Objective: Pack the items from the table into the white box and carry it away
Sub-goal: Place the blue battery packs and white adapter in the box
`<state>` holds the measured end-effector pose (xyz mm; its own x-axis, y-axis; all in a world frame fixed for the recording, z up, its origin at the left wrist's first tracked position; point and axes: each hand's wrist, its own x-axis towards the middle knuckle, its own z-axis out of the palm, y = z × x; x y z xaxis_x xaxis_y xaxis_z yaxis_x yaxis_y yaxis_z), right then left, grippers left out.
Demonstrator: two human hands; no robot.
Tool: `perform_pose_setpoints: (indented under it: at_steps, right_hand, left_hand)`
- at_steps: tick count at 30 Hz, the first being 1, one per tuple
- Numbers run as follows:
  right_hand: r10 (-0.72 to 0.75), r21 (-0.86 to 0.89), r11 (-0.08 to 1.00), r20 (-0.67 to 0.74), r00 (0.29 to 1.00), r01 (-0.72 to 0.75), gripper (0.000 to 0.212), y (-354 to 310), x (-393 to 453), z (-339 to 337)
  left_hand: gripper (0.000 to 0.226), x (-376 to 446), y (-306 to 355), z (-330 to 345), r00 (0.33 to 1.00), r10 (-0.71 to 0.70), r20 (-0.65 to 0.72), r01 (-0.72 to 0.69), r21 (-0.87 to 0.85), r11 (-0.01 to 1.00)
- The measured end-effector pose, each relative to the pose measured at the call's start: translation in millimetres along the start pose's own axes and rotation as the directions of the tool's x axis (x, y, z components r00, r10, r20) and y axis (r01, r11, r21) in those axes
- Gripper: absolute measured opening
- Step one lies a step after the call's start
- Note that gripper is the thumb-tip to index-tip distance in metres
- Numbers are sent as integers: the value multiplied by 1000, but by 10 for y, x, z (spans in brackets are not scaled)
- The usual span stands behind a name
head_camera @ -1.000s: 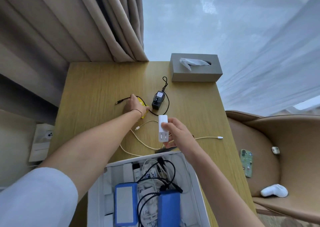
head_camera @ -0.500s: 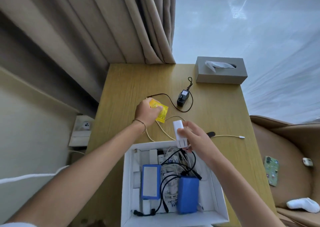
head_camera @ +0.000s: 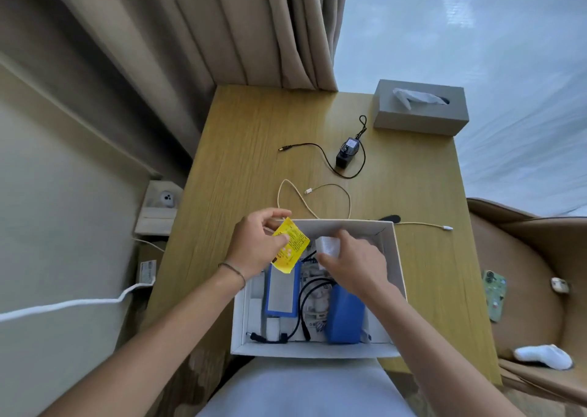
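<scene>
One white box sits at the near table edge, holding two blue packs, the right one below the right hand. The left hand pinches one yellow packet over the box's left part; its print is too small to read. The right hand grips one white charger inside the box; beyond both hands lie one black adapter and one white cable.
</scene>
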<state>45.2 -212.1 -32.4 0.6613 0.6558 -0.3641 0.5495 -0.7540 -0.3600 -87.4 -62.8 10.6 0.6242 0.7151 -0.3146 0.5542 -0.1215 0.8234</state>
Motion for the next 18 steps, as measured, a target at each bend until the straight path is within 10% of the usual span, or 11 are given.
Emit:
perform_pose_setpoints:
  at_steps: [8, 18]
  right_hand:
    - [8, -114, 993, -11, 1000, -9, 63, 91, 40, 127]
    - [-57, 121, 990, -80, 995, 67, 21, 286, -124, -396]
  left_hand:
    - [24, -170, -208, 234, 1000, -16, -6, 17, 66, 998]
    - [13, -175, -296, 540, 1000, -8, 18, 3, 273, 962]
